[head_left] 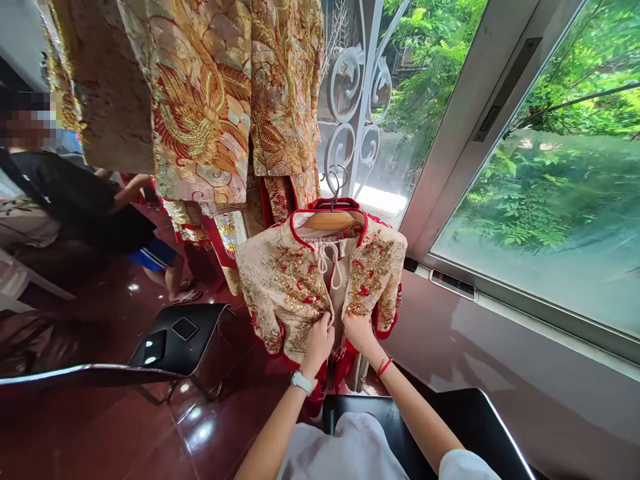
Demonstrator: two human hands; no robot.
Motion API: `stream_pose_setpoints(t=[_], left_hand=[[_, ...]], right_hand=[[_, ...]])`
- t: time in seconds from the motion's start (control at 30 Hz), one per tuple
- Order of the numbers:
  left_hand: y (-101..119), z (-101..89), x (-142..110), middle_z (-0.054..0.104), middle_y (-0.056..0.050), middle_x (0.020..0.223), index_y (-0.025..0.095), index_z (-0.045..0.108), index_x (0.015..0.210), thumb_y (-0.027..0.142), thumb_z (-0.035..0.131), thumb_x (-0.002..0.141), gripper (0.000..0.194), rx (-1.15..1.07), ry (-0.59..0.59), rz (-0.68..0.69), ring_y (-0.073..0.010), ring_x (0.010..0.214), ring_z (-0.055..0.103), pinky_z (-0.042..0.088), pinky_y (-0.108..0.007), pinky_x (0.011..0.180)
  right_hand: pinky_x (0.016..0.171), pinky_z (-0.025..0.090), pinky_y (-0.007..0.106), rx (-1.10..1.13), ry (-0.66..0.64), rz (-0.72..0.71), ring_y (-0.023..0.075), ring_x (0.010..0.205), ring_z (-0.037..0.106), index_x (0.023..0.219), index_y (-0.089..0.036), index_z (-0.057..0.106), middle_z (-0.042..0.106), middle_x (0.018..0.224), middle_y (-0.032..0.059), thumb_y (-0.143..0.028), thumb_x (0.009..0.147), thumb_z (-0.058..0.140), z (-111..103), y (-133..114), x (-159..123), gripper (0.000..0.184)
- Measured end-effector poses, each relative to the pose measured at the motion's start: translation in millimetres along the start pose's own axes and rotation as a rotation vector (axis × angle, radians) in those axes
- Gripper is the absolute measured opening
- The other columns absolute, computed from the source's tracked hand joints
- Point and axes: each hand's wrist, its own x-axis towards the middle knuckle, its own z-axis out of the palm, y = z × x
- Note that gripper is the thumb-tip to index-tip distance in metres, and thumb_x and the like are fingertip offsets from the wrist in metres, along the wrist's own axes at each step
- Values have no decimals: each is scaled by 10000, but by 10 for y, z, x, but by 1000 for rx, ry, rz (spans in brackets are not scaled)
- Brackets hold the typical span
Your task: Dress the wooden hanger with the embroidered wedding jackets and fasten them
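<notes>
In front of the window, centre of view, a small embroidered jacket in cream, gold and red is hanging on a wooden hanger whose hook is sitting on the white scrolled metal grille. Left hand, white watch on its wrist, is pinching the left front panel near the hem, fingers curled tight on the fabric. Right hand, red cord bracelet on its wrist, is gripping the right front panel edge just beside it, fingers closed on the cloth. The hands are nearly touching at the jacket's front opening. Larger gold embroidered garments are hanging far left, above. A black chair is standing left on the glossy red floor. Another person is bending at far left.
</notes>
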Motion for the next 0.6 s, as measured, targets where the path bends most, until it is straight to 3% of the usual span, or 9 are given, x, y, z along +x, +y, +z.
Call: stream_pose_setpoints(t=[0.17,0.33,0.5,0.6], left_hand=[[-86,-25,148,732,-144,1003,139,567,1214,160,428,922,325,44,73,-22,-264,910,705,468,-325,758],[-218,71,-2,720,-74,943,203,568,1050,141,411,918,215,62,126,109,-220,869,702,456,-292,739],[-321,8,-75,724,-80,913,183,528,1159,173,394,953,246,119,80,56,-232,832,720,441,-289,686],[-325,-73,-76,721,-71,906,189,513,1188,160,395,955,262,133,44,46,-229,847,722,436,-284,690]], right_hand=[[785,504,297,45,74,55,236,944,716,1043,-102,650,720,1050,169,-130,983,414,92,74,-45,245],[684,451,263,116,176,154,197,818,701,925,-160,632,719,926,96,-202,968,468,100,163,-169,174],[647,405,279,138,590,378,235,866,666,1003,-158,558,677,976,110,-517,939,527,-385,343,-69,366],[633,369,288,85,581,346,248,880,654,1019,-151,540,670,1007,125,-498,926,554,-708,444,127,359]])
